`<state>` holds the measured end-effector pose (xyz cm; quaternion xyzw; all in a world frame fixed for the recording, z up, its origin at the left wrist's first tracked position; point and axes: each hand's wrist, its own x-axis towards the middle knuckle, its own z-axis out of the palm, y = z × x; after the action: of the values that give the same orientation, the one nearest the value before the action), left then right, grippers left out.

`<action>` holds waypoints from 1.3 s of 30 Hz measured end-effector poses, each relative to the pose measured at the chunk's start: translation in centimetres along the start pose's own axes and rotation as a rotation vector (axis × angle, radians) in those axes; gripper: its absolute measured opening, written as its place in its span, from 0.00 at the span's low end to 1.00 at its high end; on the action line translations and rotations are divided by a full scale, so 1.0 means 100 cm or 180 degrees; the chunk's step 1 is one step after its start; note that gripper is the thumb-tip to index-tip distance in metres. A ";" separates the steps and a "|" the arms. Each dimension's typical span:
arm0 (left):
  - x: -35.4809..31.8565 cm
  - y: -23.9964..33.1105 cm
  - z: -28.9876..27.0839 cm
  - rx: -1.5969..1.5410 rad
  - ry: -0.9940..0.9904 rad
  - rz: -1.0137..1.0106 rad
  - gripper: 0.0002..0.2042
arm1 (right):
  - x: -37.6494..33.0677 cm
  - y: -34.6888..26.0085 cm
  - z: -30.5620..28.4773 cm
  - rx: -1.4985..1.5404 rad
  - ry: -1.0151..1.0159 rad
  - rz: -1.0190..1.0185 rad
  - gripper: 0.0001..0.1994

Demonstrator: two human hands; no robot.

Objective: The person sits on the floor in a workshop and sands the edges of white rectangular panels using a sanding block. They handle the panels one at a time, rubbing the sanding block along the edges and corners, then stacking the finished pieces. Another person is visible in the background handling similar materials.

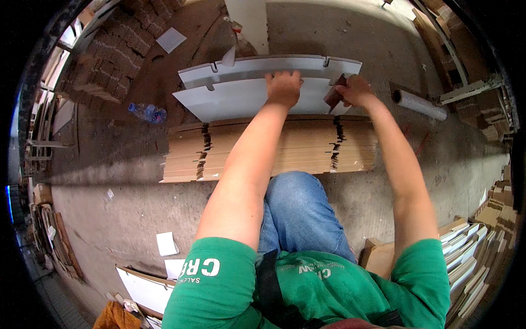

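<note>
Here the left hand (283, 88) presses flat, fingers spread, on the top white cardboard sheet (241, 98) above the brown flat-carton stack (274, 151), while the right hand (356, 90), just beside, grips a dark block (334, 96); steady pressure likely prevents shifting.

Two slotted sheets (257, 88) are laid on the far part of a cardboard stack (274, 148) set on the floor (109, 181). The left hand (284, 88) is pressed on the sheets; the right hand (356, 90) is placed at their right edge, a small block (334, 96) held in it. A bottle (147, 112) is seen left of the stack, a roll (419, 104) to its right.
</note>
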<state>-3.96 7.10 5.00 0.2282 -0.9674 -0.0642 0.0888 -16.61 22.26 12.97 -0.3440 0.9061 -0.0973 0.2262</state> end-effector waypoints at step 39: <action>-0.005 0.006 0.033 -0.0153 -0.0377 -0.0125 0.10 | 0.010 0.080 0.008 0.0407 0.1257 -0.0192 0.24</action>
<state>-4.48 8.15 1.84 0.2408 -0.9645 -0.1026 0.0355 -21.54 27.51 9.21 -0.3302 0.9141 -0.2269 0.0626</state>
